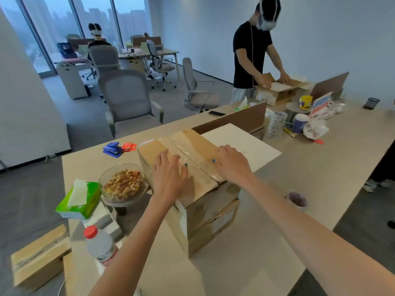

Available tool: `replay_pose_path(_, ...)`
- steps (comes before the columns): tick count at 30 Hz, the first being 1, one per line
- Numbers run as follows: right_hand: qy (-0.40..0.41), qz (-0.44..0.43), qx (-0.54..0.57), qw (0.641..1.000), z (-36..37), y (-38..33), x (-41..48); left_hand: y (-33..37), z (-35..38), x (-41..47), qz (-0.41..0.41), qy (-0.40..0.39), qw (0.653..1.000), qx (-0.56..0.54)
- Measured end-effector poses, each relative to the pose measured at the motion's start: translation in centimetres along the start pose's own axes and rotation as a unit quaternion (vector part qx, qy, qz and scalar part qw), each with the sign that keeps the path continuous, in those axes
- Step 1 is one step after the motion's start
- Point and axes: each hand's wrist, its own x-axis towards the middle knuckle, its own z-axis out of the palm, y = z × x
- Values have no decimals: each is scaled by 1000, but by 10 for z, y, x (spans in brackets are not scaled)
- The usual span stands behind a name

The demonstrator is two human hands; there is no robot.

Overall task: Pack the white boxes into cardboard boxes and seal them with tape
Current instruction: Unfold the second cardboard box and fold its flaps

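A closed cardboard box point(205, 216) stands on the beige table point(320, 167) in front of me. A strip of clear tape point(188, 152) runs along the seam between its top flaps. My left hand point(168, 176) lies flat on the left flap with its fingers spread. On the right flap, just right of the tape, my right hand point(232, 162) presses down flat. A white flat box point(241, 142) lies behind the cardboard box, partly hidden by it.
A glass bowl of nuts point(123, 183), a green tissue pack point(79, 200), a red-capped bottle point(100, 244) and a blue stapler point(112, 148) sit left of the box. Another taped carton point(38, 259) is on the floor at left. A person point(252, 54) handles a carton across the table.
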Motion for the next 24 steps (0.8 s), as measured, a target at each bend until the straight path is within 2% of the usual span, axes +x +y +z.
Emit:
replay_pose_path(4, -60, 27, -6, 998, 16, 21, 39, -1, 21, 18, -141, -34, 989, -38)
replay_pose_path(8, -113, 51, 70, 990, 36, 29, 57, -3, 29, 21, -228, -59, 967, -99)
replay_pose_path(11, -129, 69, 117, 982, 43, 37, 66, -4, 31, 19, -257, -36, 953, -153)
replay_pose_path(15, -165, 47, 195, 966, 44, 53, 75, -4, 34, 15, -293, 4, 927, -234)
replay_pose_path(19, -196, 13, 267, 943, 43, 68, 78, 3, 29, 16, -290, 29, 924, -246)
replay_pose_path(24, -170, -30, 324, 930, 31, 69, 78, 14, 13, 15, -294, 45, 922, -247)
